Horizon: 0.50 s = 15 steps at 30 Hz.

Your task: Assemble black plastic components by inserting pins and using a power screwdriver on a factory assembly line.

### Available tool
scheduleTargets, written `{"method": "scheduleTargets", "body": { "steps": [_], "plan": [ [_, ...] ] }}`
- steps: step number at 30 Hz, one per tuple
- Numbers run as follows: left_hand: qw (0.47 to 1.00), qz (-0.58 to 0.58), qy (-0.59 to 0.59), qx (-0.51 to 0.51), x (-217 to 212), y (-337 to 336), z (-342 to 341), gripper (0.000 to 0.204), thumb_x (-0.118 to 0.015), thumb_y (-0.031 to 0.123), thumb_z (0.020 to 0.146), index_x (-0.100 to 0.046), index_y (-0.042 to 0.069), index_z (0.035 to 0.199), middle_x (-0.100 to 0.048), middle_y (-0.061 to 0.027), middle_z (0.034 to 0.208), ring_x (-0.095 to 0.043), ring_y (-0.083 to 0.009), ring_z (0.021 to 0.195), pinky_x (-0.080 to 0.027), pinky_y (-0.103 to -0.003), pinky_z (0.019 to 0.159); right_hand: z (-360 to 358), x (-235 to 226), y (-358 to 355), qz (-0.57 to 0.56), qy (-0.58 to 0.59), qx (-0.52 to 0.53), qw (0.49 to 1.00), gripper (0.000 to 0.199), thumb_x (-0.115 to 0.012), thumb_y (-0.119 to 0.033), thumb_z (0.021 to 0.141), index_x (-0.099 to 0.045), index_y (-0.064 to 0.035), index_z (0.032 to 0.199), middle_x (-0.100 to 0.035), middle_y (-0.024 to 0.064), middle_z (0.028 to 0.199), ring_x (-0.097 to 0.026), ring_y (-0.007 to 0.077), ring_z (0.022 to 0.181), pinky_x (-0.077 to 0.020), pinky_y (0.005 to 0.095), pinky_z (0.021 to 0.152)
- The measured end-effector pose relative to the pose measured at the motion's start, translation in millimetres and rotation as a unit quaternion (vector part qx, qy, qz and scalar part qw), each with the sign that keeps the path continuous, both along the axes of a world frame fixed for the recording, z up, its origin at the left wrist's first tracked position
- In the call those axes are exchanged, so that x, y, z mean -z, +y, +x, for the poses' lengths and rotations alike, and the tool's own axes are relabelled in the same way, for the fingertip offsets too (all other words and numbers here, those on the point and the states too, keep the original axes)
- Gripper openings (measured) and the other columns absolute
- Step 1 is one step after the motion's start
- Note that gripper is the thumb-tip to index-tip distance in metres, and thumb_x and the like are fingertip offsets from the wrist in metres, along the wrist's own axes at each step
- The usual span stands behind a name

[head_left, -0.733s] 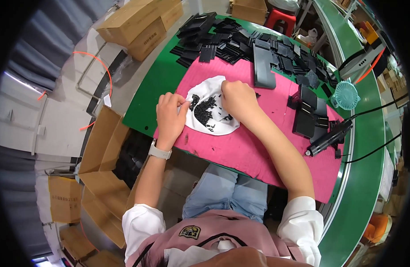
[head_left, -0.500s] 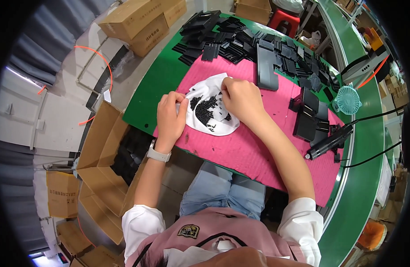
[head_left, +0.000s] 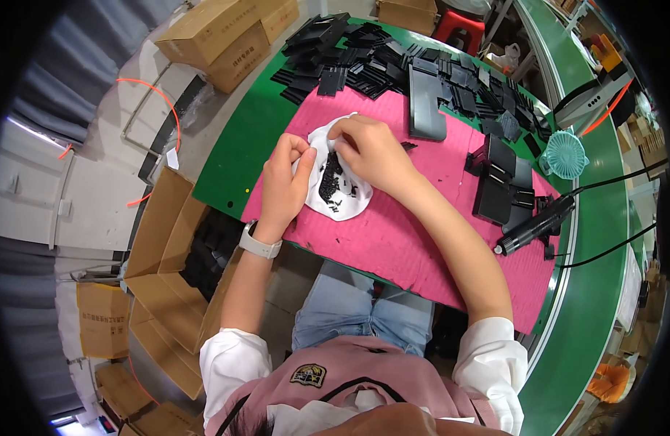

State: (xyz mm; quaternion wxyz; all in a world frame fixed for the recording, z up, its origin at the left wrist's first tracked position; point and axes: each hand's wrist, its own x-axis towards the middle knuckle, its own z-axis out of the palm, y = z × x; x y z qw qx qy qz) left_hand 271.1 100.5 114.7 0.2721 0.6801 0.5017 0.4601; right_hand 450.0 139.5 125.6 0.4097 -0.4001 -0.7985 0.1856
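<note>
A white cloth [head_left: 355, 208] lies on the pink ribbed mat [head_left: 437, 240] in front of me, its edges bunched up. In its fold is a heap of small black pieces [head_left: 329, 183], too small to name surely. My left hand [head_left: 285, 183] pinches the cloth's left edge between thumb and fingers. With bent fingers, my right hand [head_left: 378, 154] grips the upper right edge and hides part of the cloth. A small dark piece [head_left: 408, 146] rests on the mat just beyond my right wrist.
Black plastic parts [head_left: 378, 62] are piled along the green table's far side, with a long grey-black casing [head_left: 426, 102] before them. At the right are black assembled parts [head_left: 498, 182], a corded black electric screwdriver [head_left: 535, 229] and a turquoise fan [head_left: 565, 155]. An open cardboard box [head_left: 157, 291] stands left.
My right hand has moved left, toward my left hand, drawing the cloth narrower. Less of the black heap shows. The whole view has shifted slightly.
</note>
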Motion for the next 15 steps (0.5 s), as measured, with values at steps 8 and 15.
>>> {"method": "scheduleTargets", "body": {
  "steps": [8, 15],
  "plan": [
    [0.981, 0.082, 0.143, -0.103, 12, 2, -21, 0.018, -0.065, 0.003, 0.078, -0.054, 0.000, 0.093, -0.060, -0.0135, 0.089, -0.056, -0.0317, 0.086, -0.045, -0.041, 0.079, 20, -5, -2, -0.037, -0.056, 0.013, 0.998, 0.016, -0.065, -0.004, 0.077, -0.063, 0.0034, 0.091, -0.061, 0.0179, 0.082, -0.064, 0.0323, 0.077, -0.0507, 0.0387, 0.070],
    [0.982, 0.104, 0.138, 0.083, -7, -9, 16, 0.021, -0.072, 0.012, 0.070, -0.059, 0.004, 0.084, -0.060, -0.0070, 0.086, -0.054, -0.0266, 0.089, -0.042, -0.039, 0.078, 28, -9, -7, -0.047, -0.120, 0.004, 0.992, 0.023, -0.067, 0.001, 0.073, -0.064, 0.0033, 0.096, -0.062, 0.0167, 0.078, -0.064, 0.0297, 0.071, -0.0516, 0.0359, 0.067]
  ]
}}
